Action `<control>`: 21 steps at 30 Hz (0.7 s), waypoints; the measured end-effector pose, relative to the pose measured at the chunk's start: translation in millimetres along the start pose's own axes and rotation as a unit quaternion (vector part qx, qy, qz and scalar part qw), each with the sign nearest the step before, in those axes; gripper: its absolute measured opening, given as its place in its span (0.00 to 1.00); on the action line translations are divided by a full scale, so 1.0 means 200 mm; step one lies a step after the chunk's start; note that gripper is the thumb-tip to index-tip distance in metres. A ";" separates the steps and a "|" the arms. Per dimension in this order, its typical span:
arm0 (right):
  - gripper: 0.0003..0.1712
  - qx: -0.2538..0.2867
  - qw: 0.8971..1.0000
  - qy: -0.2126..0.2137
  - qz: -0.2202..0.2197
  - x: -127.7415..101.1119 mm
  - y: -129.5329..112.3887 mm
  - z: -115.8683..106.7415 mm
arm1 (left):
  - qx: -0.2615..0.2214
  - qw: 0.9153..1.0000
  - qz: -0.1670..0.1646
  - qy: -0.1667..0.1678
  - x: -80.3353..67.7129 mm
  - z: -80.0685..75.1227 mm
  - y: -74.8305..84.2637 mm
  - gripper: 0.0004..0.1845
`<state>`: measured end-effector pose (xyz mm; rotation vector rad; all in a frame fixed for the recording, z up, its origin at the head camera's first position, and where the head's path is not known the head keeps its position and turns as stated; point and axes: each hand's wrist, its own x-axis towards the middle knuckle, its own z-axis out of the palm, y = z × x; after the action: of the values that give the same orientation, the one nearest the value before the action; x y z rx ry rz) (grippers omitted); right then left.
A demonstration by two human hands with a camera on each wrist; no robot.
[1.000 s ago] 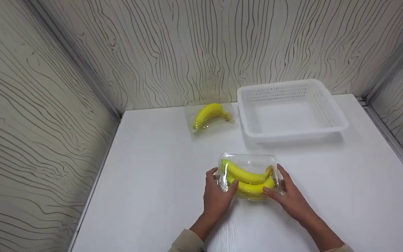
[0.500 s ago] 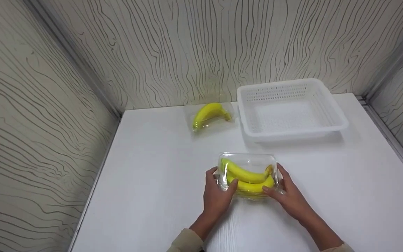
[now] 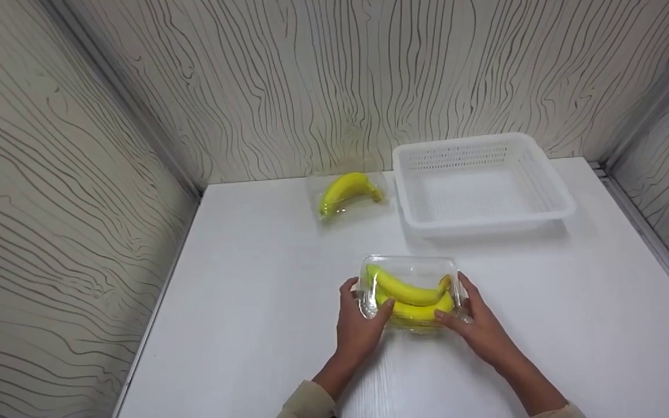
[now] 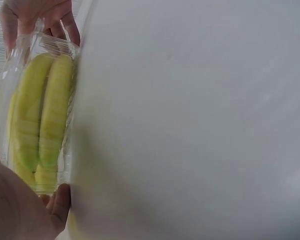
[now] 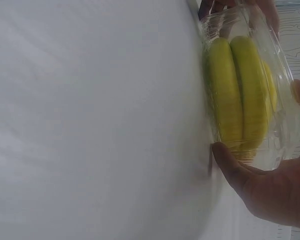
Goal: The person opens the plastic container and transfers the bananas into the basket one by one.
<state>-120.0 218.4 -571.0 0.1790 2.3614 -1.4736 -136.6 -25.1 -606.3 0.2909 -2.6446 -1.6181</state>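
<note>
A clear plastic clamshell box (image 3: 413, 264) with yellow bananas (image 3: 410, 290) inside is held near the middle of the table. My left hand (image 3: 360, 325) grips its left end, the thumb lying over the top and the fingers round the side. At the right end my right hand (image 3: 479, 328) grips it in the same way. Both wrist views show the bananas (image 4: 42, 110) lying side by side through the clear wall, with the hands at opposite ends of the box (image 5: 280, 125).
Toward the back wall lies another clear package with a banana (image 3: 349, 188) in it. To its right stands a white plastic basket (image 3: 485, 220) with slotted sides. The white table (image 3: 241, 278) meets patterned walls at the back and left.
</note>
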 end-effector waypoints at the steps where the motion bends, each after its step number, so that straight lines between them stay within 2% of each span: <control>1: 0.63 0.001 1.000 0.000 0.000 0.00 0.00 0.00 | -0.007 1.000 0.002 -0.003 0.00 0.00 -0.01 0.50; 4: 0.63 0.010 1.000 -0.003 -0.001 0.00 0.00 -0.01 | -0.021 0.999 0.018 -0.024 0.00 -0.02 -0.04 0.53; 7: 0.63 0.017 1.000 -0.005 -0.004 0.00 0.01 -0.01 | -0.036 0.997 0.035 -0.066 0.01 -0.04 -0.08 0.54; 13: 0.63 0.011 1.000 -0.007 -0.003 0.01 0.01 -0.03 | -0.021 0.986 0.069 -0.150 0.04 -0.11 -0.17 0.66; 16: 0.62 0.006 1.000 -0.010 0.001 0.02 0.00 -0.02 | -0.010 0.981 0.089 -0.170 0.04 -0.13 -0.19 0.71; 21: 0.63 -0.002 1.000 -0.010 0.007 0.02 0.00 -0.03 | -0.011 0.978 0.100 -0.183 0.06 -0.13 -0.20 0.71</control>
<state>-125.2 223.5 -570.0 0.1779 2.3429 -1.4576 -138.8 -67.9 -630.0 -0.2956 -2.7888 -1.7768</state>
